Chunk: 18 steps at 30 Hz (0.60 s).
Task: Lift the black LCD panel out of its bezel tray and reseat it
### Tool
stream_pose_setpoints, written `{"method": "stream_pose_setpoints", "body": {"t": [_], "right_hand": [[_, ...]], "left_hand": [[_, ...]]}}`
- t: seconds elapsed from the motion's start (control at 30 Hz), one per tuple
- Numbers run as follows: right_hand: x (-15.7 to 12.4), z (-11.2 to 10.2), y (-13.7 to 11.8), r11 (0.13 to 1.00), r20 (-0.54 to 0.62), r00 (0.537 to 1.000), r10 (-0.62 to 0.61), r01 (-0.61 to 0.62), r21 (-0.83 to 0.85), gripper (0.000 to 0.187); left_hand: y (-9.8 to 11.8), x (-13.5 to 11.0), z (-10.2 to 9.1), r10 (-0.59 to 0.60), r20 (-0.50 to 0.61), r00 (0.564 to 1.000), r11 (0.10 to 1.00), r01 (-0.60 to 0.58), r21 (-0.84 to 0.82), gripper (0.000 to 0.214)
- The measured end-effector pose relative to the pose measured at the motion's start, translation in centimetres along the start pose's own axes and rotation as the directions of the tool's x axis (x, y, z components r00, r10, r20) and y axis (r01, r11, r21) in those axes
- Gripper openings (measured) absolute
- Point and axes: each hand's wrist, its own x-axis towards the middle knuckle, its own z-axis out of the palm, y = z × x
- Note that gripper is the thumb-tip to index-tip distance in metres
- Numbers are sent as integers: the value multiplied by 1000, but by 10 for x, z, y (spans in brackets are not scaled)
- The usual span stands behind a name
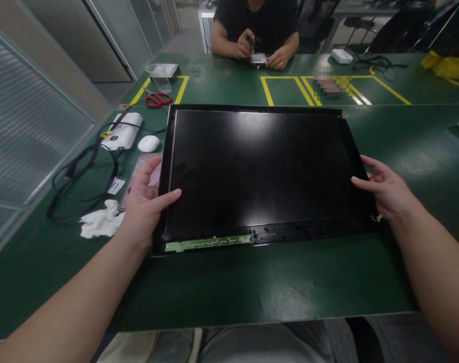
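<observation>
A large black display panel (259,171) lies flat on the green table (252,287), with a narrow green circuit strip (208,243) along its near edge. My left hand (146,201) grips the panel's left edge, thumb on top of the glass. My right hand (386,189) holds the right edge, fingers curled at the rim and thumb on the frame.
Left of the panel lie a phone (138,181), a white crumpled cloth (101,222), black cables (78,181), a white box (123,132), a white mouse (148,143) and red scissors (158,99). Across the table another person's hands (259,50) work on a small device.
</observation>
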Motion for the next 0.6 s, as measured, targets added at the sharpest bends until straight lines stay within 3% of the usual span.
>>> {"method": "stream_pose_setpoints", "body": {"t": [0.6], "right_hand": [[-5, 4, -5, 1000, -27, 1000, 13, -14, -28, 75]], "left_hand": [[2, -1, 2, -29, -8, 1000, 998, 29, 46, 93]]}}
